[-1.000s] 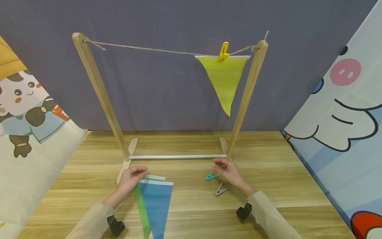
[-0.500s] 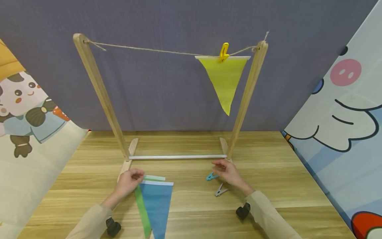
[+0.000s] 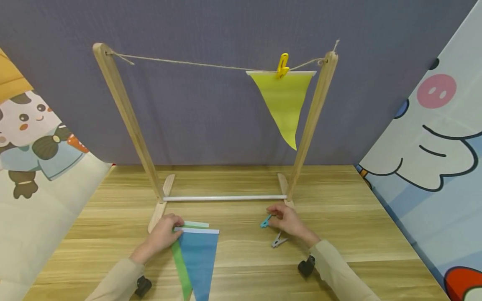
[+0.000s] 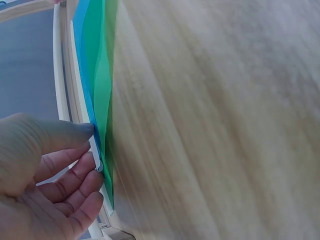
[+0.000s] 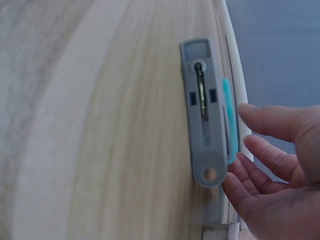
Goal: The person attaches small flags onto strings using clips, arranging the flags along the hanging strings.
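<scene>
Beside the frame's left foot my left hand point(image 3: 163, 232) holds the corner of a blue pennant flag point(image 3: 199, 255) with a white top edge. In the left wrist view its thumb lies on the blue flag point(image 4: 86, 97), with fingers behind. A green flag point(image 3: 182, 267) lies partly under the blue one. At the right, my right hand point(image 3: 288, 219) has its curled fingers and thumb at the handle end of a teal clothespin point(image 3: 265, 221); the hand hides part of that pin. Closer to me lies a grey clothespin point(image 3: 278, 240), which partly covers the teal one in the right wrist view.
A wooden frame point(image 3: 128, 117) with a white crossbar point(image 3: 226, 197) stands behind the hands. A string point(image 3: 188, 62) joins its post tops. From it hangs a yellow flag point(image 3: 284, 100) under a yellow clothespin point(image 3: 282, 67). A grey panel point(image 3: 218, 125) rises behind the wooden table point(image 3: 241, 271).
My left hand has moved slightly right onto the blue flag's corner. My right fingers have closed in on the teal clothespin, which now sits turned. The yellow flag's tip has swung right.
</scene>
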Demonstrator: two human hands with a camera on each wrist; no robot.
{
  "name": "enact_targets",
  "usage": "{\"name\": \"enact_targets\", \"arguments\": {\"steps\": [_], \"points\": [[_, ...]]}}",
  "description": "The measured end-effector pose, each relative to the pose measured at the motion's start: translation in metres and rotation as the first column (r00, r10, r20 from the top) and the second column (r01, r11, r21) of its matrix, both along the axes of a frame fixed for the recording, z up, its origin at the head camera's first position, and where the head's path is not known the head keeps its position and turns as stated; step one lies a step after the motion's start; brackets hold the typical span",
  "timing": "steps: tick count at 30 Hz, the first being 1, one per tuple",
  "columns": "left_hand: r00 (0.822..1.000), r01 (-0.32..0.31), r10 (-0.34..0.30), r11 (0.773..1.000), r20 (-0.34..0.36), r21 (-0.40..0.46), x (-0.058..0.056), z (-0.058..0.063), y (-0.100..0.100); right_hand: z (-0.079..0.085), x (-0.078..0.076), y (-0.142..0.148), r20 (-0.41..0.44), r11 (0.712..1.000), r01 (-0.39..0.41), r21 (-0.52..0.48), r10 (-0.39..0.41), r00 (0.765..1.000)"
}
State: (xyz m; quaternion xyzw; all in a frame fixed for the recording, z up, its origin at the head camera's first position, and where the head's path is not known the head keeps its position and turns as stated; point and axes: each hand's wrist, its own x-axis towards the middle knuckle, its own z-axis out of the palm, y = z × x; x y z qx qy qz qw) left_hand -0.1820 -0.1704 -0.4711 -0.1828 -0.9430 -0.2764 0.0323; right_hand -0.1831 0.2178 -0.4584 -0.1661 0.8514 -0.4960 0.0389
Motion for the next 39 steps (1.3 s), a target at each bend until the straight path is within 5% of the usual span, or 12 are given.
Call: {"name": "enact_targets", "arguments": {"steps": [4, 11, 25, 39], "points": [[1.000, -0.001, 0.001, 1.000, -0.006, -0.021, 0.000, -0.001, 0.000, -0.019, -0.009, 0.006, -0.009, 0.998, 0.017, 0.054, -0.016, 1.000], [0.998, 0.020, -0.023, 0.999, -0.054, -0.038, 0.000, -0.001, -0.001, -0.018, -0.011, 0.006, -0.057, 0.989, 0.014, 0.148, -0.006, 0.998], [0.999, 0.031, -0.031, 0.998, -0.008, -0.054, -0.003, -0.001, -0.001, -0.018, -0.016, 0.009, -0.143, 0.961, -0.014, 0.276, 0.055, 0.988], [0.978, 0.207, -0.206, 0.977, -0.027, 0.054, -0.005, 0.008, -0.010, -0.014, -0.017, 0.011, -0.229, 0.972, -0.028, 0.235, 0.083, 0.970]]}}
